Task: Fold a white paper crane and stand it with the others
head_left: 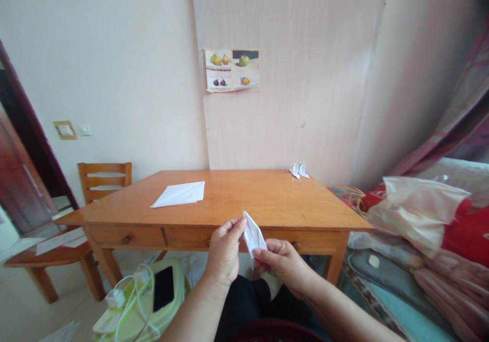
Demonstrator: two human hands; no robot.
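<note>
A small piece of folded white paper, narrow and pointed at its top, is held between both hands just in front of the table's near edge. My left hand pinches its upper left edge between thumb and fingers. Lower down, my right hand grips the bottom right part, thumb on top and the other fingers partly hidden. Two small folded paper figures stand at the far right corner of the wooden table. A stack of white paper sheets lies on the table's left half.
Left of the table stands a wooden chair, with papers on a bench below. A light green box near my left forearm carries a black phone and white cables. Bags and bedding crowd the right side.
</note>
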